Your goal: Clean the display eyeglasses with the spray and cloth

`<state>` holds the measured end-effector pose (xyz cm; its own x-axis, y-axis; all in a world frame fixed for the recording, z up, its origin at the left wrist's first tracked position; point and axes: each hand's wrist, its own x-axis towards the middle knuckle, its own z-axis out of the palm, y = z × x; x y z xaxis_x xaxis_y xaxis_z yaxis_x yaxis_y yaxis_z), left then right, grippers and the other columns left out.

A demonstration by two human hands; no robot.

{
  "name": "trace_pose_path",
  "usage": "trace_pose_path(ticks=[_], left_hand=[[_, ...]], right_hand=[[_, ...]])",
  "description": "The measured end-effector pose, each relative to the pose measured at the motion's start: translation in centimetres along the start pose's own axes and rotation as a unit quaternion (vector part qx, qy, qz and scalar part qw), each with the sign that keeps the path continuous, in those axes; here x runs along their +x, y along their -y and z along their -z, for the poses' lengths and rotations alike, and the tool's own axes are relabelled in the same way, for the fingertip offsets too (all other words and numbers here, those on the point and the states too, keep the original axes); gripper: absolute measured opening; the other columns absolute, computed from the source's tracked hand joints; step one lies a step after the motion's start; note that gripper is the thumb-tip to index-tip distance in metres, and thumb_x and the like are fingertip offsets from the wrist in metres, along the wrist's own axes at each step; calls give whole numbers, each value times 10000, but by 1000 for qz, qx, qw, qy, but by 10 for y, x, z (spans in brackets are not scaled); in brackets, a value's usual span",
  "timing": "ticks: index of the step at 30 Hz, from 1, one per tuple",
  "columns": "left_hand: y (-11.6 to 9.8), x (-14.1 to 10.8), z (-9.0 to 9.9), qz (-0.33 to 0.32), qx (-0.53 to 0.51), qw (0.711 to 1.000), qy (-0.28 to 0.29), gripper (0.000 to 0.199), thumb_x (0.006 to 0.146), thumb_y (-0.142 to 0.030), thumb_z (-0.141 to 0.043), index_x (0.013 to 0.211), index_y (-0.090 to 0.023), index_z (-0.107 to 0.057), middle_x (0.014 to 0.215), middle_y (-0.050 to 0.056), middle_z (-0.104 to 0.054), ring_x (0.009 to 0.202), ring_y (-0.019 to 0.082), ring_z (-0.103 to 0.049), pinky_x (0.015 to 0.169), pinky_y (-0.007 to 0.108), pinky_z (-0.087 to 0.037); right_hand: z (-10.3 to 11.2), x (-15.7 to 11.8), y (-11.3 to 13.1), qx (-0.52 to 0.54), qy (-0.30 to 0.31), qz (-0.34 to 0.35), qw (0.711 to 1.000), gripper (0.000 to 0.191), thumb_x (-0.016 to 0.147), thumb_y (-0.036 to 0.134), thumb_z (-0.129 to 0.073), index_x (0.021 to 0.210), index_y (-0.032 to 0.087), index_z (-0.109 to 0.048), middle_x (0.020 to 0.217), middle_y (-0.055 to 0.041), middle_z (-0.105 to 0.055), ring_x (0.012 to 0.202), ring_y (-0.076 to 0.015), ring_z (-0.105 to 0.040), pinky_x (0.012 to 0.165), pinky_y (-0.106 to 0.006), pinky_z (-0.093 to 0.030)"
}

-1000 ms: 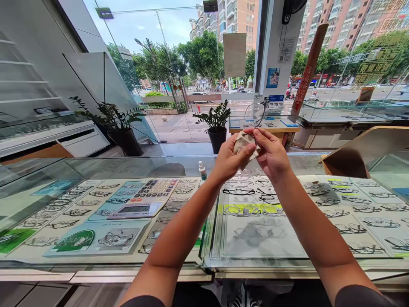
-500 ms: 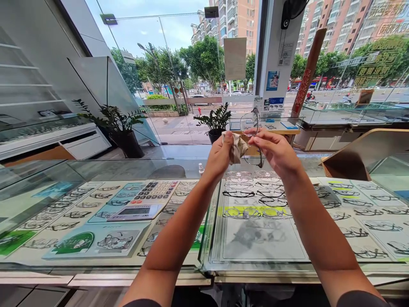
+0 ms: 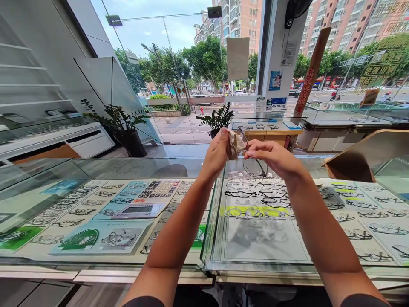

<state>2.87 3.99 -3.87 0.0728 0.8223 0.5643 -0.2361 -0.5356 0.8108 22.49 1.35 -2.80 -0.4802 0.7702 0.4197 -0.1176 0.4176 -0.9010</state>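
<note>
My left hand (image 3: 217, 151) is closed on a beige cleaning cloth (image 3: 234, 145) with a zigzag edge, its thumb on top. The cloth is bunched against the upper lens of a pair of eyeglasses (image 3: 257, 168). My right hand (image 3: 271, 155) pinches the eyeglasses near their middle between thumb and fingers. The frame is thin and dark, tilted on end, with one lens hanging low and the other partly covered by the cloth. Both hands are raised above the glass display counter (image 3: 191, 168).
Under the glass lie rows of eyeglass frames (image 3: 241, 194). A calculator (image 3: 150, 198) rests on the counter at left, beside a blue-green box (image 3: 99, 238). A brown stand (image 3: 361, 153) is at right. Beyond are potted plants (image 3: 128, 132) and glass doors.
The eyeglasses have tilted and dropped slightly, and their upper lens has come against the cloth. My right hand has moved a little lower. The view has shifted slightly.
</note>
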Motion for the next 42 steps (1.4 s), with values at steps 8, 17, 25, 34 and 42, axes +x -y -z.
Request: trace_pose_path(ticks=[8, 17, 25, 34, 42], left_hand=[[-9, -7, -1, 77, -97, 987, 103, 479, 832, -585, -863, 1048, -195, -688, 885, 25, -724, 739, 122, -657, 680, 243, -550], [-7, -7, -1, 44, -54, 995, 70, 422, 685, -383, -991, 971, -170, -767, 872, 36, -755, 728, 121, -673, 708, 251, -576], [-4, -15, -16, -30, -21, 999, 6, 426, 860, -605, -833, 919, -201, -712, 645, -17, -649, 474, 79, -530, 446, 220, -416], [-14, -11, 1, 32, -43, 989, 141, 444, 779, -477, -930, 1055, -195, -727, 892, 44, -743, 725, 144, -697, 674, 275, -597], [4, -16, -18, -64, -49, 997, 5, 418, 943, -638, -732, 924, -222, -690, 670, -11, -638, 499, 90, -540, 466, 241, -431]], right_hand=[[-4, 4, -3, 21, -57, -24, 998, 233, 737, 475, -903, 756, 267, -801, 876, -9, -706, 913, -206, -589, 1001, -405, -438], [-1, 3, -2, 61, -53, -12, 997, 300, 743, 467, -903, 683, 234, -724, 820, 8, -610, 832, -176, -534, 890, -362, -433], [-12, 2, -4, 47, 37, -6, 998, 265, 824, 471, -859, 749, 231, -776, 888, -7, -612, 896, -187, -562, 1005, -391, -430], [-1, -2, 9, 61, -8, -39, 997, 279, 737, 495, -888, 677, 240, -791, 845, -38, -642, 837, -197, -549, 879, -363, -498], [-18, -1, 2, 65, 41, -21, 997, 295, 777, 525, -877, 757, 237, -817, 925, -35, -635, 913, -202, -569, 992, -393, -478]])
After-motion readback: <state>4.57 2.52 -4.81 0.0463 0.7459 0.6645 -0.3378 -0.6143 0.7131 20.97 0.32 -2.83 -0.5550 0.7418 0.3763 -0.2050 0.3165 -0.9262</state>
